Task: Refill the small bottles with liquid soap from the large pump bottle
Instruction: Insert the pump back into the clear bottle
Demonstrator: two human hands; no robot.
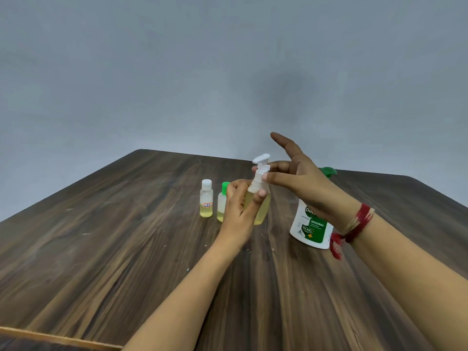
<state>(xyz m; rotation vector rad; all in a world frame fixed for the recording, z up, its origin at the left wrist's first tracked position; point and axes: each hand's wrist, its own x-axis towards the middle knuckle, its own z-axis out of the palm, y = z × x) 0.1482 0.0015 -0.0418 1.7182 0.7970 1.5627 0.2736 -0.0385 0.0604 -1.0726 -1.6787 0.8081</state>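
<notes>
A clear bottle of yellow soap (260, 209) with a white pump head (260, 164) stands on the table. My left hand (239, 209) grips its body. My right hand (296, 176) pinches the white pump collar between thumb and middle finger, with the index finger raised. Left of it stand two small bottles partly filled with yellow liquid: one with a white cap (206, 198) and one with a green cap (222, 201), half hidden by my left hand. The large white and green labelled bottle (310, 224) stands to the right, its green pump top (328, 171) mostly behind my right wrist.
The dark wooden table (126, 236) runs to a far edge near a grey wall. A light wooden strip (50, 339) lies at the near left corner. Red thread (354, 226) is tied round my right wrist.
</notes>
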